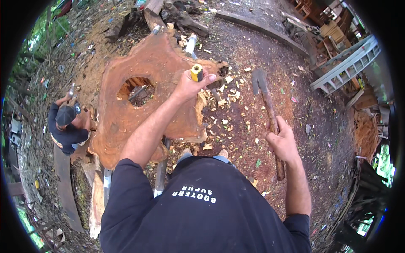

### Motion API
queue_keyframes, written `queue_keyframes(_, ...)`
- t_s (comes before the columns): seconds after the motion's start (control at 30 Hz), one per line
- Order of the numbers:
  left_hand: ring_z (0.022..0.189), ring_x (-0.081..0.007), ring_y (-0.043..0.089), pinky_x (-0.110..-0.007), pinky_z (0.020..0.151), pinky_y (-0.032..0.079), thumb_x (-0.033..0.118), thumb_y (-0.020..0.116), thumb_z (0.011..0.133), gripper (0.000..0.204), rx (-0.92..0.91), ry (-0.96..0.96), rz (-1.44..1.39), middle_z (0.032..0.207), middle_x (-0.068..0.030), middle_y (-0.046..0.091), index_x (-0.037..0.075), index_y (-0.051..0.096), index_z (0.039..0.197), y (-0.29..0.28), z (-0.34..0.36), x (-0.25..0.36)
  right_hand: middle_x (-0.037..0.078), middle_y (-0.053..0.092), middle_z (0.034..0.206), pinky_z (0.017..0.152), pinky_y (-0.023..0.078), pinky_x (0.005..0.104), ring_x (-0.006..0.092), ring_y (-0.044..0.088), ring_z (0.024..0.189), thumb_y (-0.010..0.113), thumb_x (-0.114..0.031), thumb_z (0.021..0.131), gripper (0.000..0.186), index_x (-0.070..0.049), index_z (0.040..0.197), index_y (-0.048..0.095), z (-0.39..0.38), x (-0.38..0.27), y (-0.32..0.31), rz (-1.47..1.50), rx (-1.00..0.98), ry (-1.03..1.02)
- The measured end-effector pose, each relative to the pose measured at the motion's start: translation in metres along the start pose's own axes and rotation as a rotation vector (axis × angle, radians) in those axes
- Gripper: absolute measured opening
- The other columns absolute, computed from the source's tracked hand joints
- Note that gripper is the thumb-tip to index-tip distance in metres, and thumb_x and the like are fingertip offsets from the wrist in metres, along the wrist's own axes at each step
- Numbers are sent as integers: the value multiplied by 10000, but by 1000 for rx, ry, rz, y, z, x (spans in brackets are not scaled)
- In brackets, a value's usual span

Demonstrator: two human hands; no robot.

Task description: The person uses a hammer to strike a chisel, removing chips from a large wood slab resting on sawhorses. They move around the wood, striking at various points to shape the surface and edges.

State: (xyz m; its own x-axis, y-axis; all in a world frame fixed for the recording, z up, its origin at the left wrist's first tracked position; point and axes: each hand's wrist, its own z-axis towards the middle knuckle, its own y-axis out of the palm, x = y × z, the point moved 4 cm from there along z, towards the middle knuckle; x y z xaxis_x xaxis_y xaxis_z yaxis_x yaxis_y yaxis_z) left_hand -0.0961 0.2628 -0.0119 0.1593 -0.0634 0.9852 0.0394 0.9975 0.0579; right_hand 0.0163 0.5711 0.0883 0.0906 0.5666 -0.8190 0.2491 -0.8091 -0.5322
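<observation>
My left hand (pixel 188 85) is closed around a chisel with a yellow and black handle (pixel 196 72). The handle's end faces up, and most of the tool below is hidden by the hand. It stands over the right edge of a large reddish-brown wood slab (pixel 164 122), where rough pale wood shows. My right hand (pixel 282 139) grips a hammer (pixel 268 103) by its wooden handle, off to the right of the slab. The dark metal hammer head is raised at the far end, apart from the chisel. An irregular hole (pixel 136 90) opens through the slab.
Metal legs (pixel 162 170) stand under the slab. Wood chips (pixel 230 95) litter the ground on its right. Another person in a cap (pixel 66 122) sits at the slab's left side. Logs (pixel 181 19) lie at the far end; a ladder (pixel 348 65) rests at the far right.
</observation>
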Motion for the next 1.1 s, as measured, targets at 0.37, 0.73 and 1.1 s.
queue_keyframes(0.37, 615, -46, 563, -230, 572, 465, 308, 778, 892, 277, 1, 29, -61, 666, 47, 584, 80, 637, 822, -7, 3, -12, 55, 577, 668, 504, 478, 331, 142, 550, 561, 610, -59, 824, 139, -37, 936, 530, 9, -83, -6, -333, 61, -161)
queue_keyframes(0.73, 657, -52, 577, -249, 563, 478, 310, 805, 861, 288, 34, -66, 41, 735, 46, 622, 68, 650, 847, -5, 7, -17, 276, 668, 791, 622, 540, 503, 406, 696, 732, 597, -56, 835, 256, 11, 1052, 479, 55, -150, 50, -639, 148, -496)
queue_keyframes(1.1, 677, -42, 570, -247, 610, 480, 379, 805, 857, 338, 61, -40, 130, 703, 50, 611, 85, 641, 839, -6, -2, -14, 40, 570, 738, 489, 486, 343, 149, 551, 552, 595, -43, 866, 173, -22, 1021, 523, 37, -212, 4, -382, 362, -660)
